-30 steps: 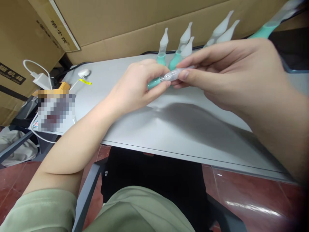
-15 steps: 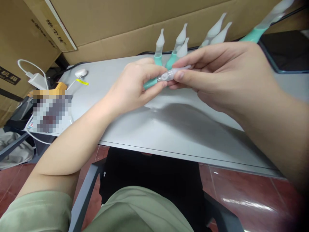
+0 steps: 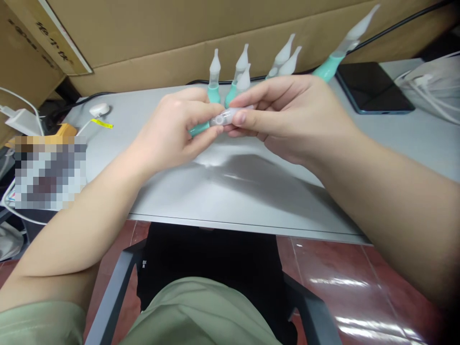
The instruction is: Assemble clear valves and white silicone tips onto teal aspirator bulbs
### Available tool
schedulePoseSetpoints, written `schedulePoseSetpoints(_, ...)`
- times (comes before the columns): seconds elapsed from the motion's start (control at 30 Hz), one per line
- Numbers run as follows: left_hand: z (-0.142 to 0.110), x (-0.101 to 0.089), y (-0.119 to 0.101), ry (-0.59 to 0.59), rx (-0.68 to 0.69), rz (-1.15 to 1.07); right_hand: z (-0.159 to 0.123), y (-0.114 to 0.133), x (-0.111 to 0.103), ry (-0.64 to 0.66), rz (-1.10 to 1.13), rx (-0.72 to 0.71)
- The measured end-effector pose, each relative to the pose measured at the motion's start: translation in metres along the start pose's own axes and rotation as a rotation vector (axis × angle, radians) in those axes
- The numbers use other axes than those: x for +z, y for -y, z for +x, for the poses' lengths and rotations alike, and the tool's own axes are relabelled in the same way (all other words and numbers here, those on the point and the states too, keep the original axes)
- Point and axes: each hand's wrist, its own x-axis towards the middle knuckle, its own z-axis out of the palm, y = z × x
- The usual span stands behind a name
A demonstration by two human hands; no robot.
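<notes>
Both hands hold one nasal aspirator (image 3: 222, 118) above the table, its length lying roughly level. My left hand (image 3: 172, 127) is closed round the green bulb end, most of which is hidden by the fingers. With thumb and fingers, my right hand (image 3: 287, 115) pinches the whitish tip end, so the point is largely covered. A clear middle section with a round detail shows between the hands. Behind them stand several similar aspirators with green bulbs and white pointed tips, among them one at the left (image 3: 214, 76) and a tilted one at the right (image 3: 345, 45).
A dark phone or tablet (image 3: 373, 87) lies at the back right, near white cables in a clear bag (image 3: 433, 86). At the left are a white plug-like piece (image 3: 99, 110) with a yellow tag and an orange power strip (image 3: 63, 133). Cardboard (image 3: 154, 38) lines the back.
The view has turned to the right, so the table and its things sit further left. Both hands keep hold of the same aspirator, with the grip much alike.
</notes>
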Motion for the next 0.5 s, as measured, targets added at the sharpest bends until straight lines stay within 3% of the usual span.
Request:
schedulePoseSetpoints(0.17,0.0013,-0.0009,-0.0079,-0.057,-0.129,-0.023,0.0017,0.0,0.0029,-0.027,0.093,-0.009)
schedulePoseSetpoints(0.5,-0.0026,0.0048,-0.0026,-0.043,-0.099,0.001,0.0032,-0.0055,-0.0017,-0.058,0.034,-0.038)
